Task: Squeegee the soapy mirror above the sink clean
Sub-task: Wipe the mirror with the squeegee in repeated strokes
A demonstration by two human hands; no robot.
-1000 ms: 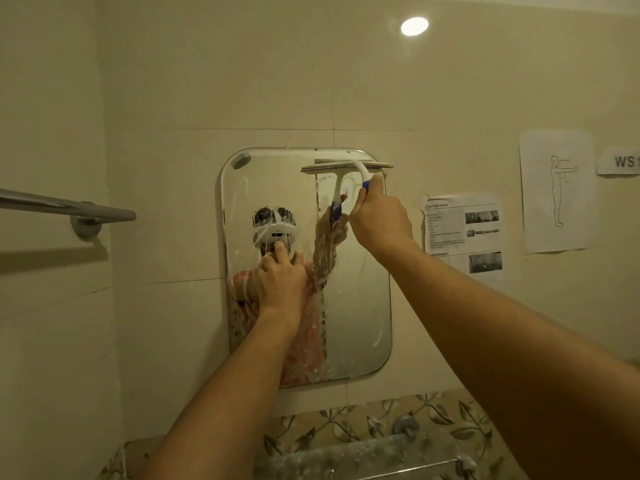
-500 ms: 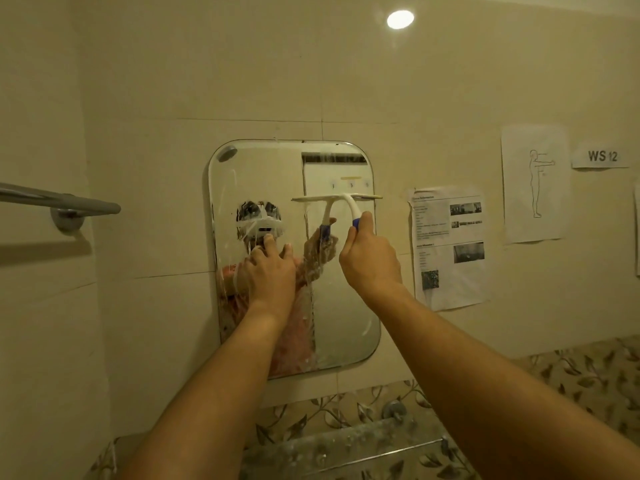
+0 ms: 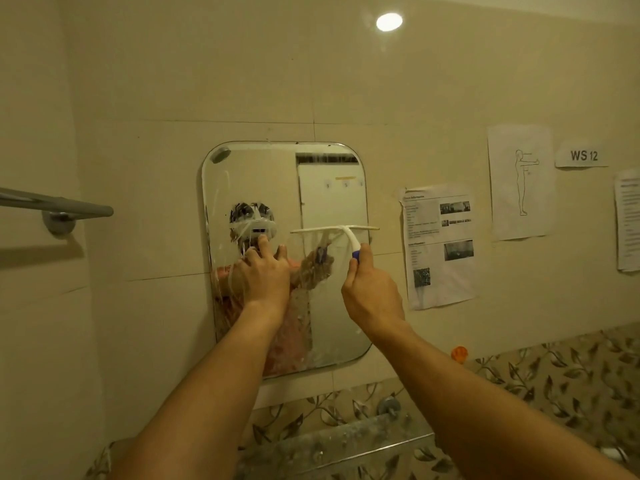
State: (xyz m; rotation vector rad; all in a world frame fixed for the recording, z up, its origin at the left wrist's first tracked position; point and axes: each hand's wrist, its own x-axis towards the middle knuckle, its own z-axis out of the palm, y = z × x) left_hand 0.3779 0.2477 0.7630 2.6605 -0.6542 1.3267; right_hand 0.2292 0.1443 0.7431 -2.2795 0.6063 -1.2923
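Two hands were up on the mirror (image 3: pixel 249 174). My right hand (image 3: pixel 372 292) was curled round the blue-and-white handle of the squeegee (image 3: pixel 341 232), its blade level on the glass at the right edge, about mid-height. My left hand (image 3: pixel 265 275) pressed flat near the middle, fingers spread, over soapy streaks. I judged the tool light and stiff with a soft lip, its wet handle likely slippery, so best gripped low. The glass looked fragile. I could make out no containers.
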